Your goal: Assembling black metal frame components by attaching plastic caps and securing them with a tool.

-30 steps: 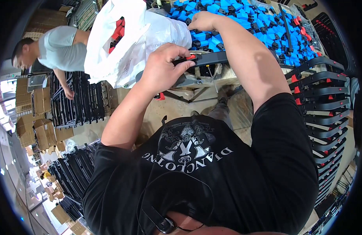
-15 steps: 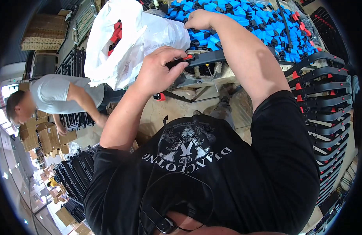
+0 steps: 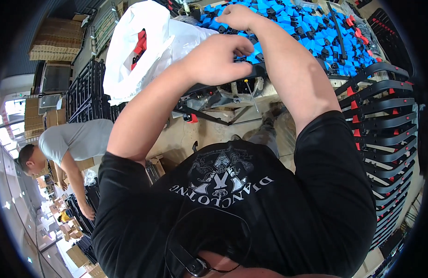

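My left hand (image 3: 218, 60) reaches over a dark bar (image 3: 259, 71), its thumb and fingers apart and nothing visible between them. Whether it touches the bar, I cannot tell. Over the near-left edge of a heap of blue and black plastic parts (image 3: 302, 30) is my right hand (image 3: 237, 18). Its fingers are bent together; whatever they hold is hidden. Left of both hands stands a white plastic bag (image 3: 144, 55), with red parts (image 3: 140, 46) showing through its opening. A thin screwdriver-like tool with a yellow end (image 3: 250, 92) hangs at the bench's front edge.
Curved black bars with red pieces (image 3: 383, 118) are stacked in a long row at right. A co-worker in a grey shirt (image 3: 77, 139) bends over at left, near black frames (image 3: 86, 90) and cardboard boxes (image 3: 56, 41). A red-ended black piece (image 3: 191, 118) sits below the bench.
My left hand has left the bar's red-fitted end, moved right and opened. My right hand rose slightly over the blue parts. The co-worker moved lower and farther from the bench.
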{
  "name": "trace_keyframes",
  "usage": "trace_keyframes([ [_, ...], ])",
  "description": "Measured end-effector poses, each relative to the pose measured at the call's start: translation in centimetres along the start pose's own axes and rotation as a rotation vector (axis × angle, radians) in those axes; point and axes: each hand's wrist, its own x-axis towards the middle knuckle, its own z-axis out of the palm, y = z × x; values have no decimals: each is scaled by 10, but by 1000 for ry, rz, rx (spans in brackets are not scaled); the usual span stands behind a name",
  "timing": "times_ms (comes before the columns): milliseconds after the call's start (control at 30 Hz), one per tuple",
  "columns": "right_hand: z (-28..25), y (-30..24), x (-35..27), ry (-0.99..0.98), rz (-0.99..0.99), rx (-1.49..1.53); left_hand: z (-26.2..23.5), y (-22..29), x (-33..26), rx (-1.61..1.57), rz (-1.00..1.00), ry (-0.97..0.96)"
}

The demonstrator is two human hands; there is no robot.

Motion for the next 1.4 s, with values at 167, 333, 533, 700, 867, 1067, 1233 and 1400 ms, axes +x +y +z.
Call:
trace_keyframes([
  [167, -8, -19, -11, -23, -67, -100, 24, 9, 24, 155, -32, -188],
  [333, -9, -20, -9, -22, -105, -41, 31, 2, 28, 65, -134, -155],
  [533, -1, -21, -7, -85, -43, 0, 27, 12, 30, 102, -177, -254],
  [700, -5, -28, -8, -86, -39, -9, 27, 5, 30, 171, -175, -251],
  [867, -2, -30, -8, -99, 0, 32, 31, 7, 26, 207, -253, -228],
  [1067, 8, -32, -8, -164, -36, -2, 30, 21, 21, 214, -260, -217],
  [1233, 7, -24, -9, -224, 20, -16, 28, 17, 15, 208, -261, -202],
  [1400, 3, -6, -14, -219, 94, 72, 39, -23, 15, 61, -147, -108],
])
